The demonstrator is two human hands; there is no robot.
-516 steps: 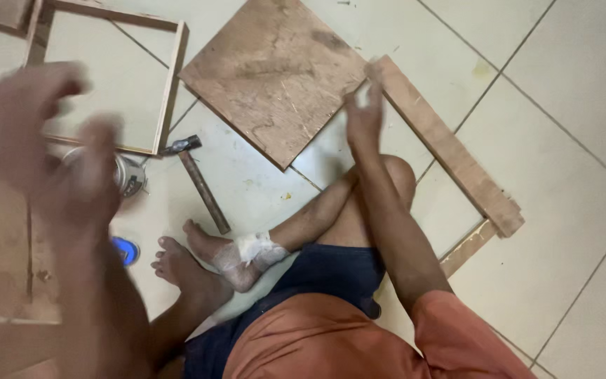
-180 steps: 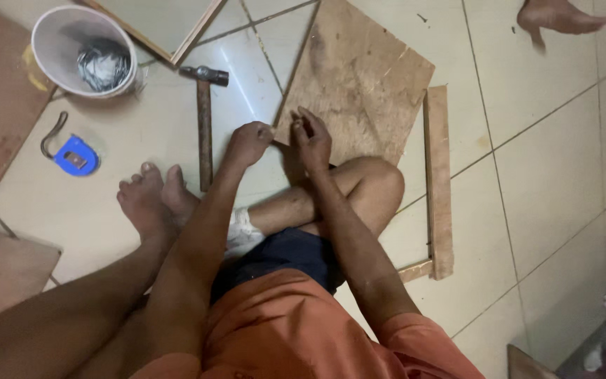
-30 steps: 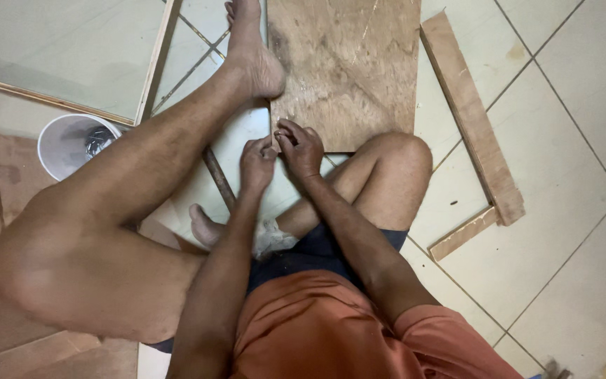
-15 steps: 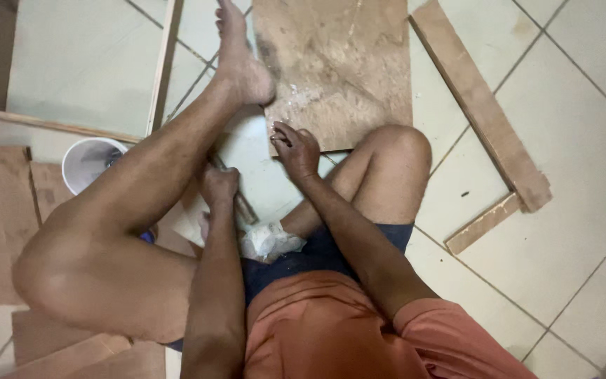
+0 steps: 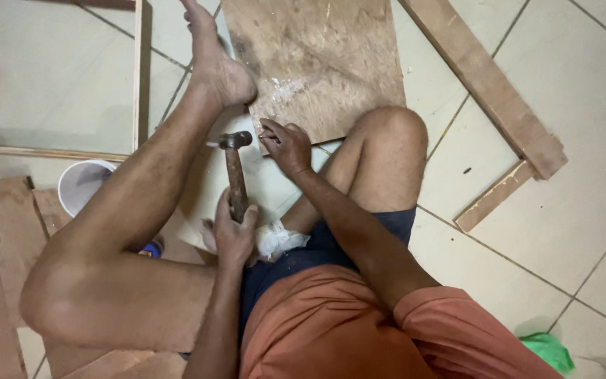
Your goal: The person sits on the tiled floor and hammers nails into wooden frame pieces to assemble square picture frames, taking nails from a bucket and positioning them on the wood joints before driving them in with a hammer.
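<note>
Gripping hammer (image 5: pixel 235 172) by handle, left hand (image 5: pixel 235 235) now clamped, head raised just left of right hand (image 5: pixel 287 145); half second ago hammer lay ungrasped; right hand pinched at plywood board (image 5: pixel 317 63) edge, nail unclear, striking judged imminent

We could not make out what our right hand (image 5: pixel 287 144) pinched against the plywood board (image 5: pixel 320 60); it was too small to tell. The board's far end ran off the top edge, as did the long wooden strip (image 5: pixel 485 77) to its right. Our left leg (image 5: pixel 142 203) hid most of the white bucket (image 5: pixel 82 186) and nearly all of a blue thing (image 5: pixel 151 248) beside it. Our left hand (image 5: pixel 236 235) covered the hammer (image 5: pixel 236 172) handle's near end. A green thing (image 5: pixel 547 349) at near right sat partly behind our shirt.
</note>
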